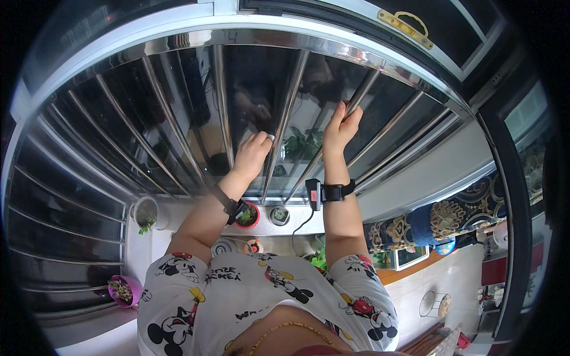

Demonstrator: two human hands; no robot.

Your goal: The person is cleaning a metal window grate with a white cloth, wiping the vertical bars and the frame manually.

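Observation:
My left hand (251, 153) is in front of the dark window glass (262, 71), between two stainless steel bars. Its fingers are curled over a small white thing (271, 138), which is mostly hidden and may be a cloth. That hand is close to the slanting steel bar (287, 107) on its right. Farther right, my right hand (340, 129) is wrapped around another steel bar (363, 91), thumb pointing up. Each wrist wears a black strap; the right one carries a small black device (314, 194) with a cable hanging from it.
A polished steel top rail (249, 38) curves above the bars. Below on the white sill (187, 213) stand a white pot (147, 213), a red pot (257, 218) and a small succulent pot (279, 216). A purple pot (133, 289) sits left. Patterned curtain (445, 216) hangs right.

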